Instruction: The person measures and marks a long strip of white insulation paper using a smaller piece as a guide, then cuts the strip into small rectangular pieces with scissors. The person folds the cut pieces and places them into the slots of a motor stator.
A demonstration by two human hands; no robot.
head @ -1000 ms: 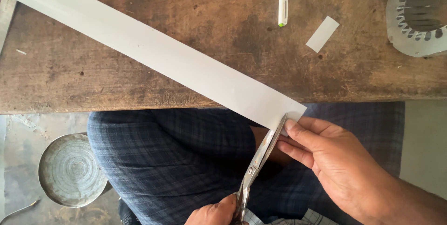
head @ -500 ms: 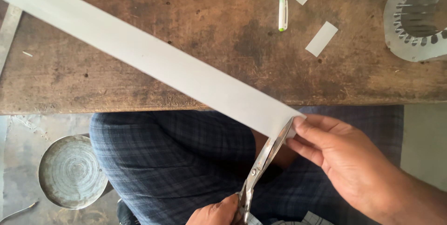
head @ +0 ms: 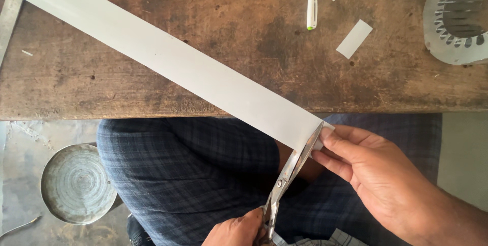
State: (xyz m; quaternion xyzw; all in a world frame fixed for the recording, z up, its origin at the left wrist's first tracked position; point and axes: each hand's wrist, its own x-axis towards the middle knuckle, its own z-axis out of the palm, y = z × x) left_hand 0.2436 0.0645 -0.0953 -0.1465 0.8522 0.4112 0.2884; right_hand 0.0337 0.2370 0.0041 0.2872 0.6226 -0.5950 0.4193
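Over the lap, right hand [head: 386, 175] pinches pale paper strip [head: 168, 58]; left hand [head: 239, 230] grips scissors [head: 292, 169].

Worn, stained wooden workbench [head: 152, 93] above fingers; grey concrete floor [head: 30, 134] far left below, round metal lid [head: 76, 184] there.

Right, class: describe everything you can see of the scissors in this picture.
The scissors are plain grey metal with long, narrow blades, nearly closed across the near end of the long white paper strip. They slant up and right over the lap. The left hand grips the handles at the bottom edge, hiding them. The right hand pinches the strip's end beside the blades.
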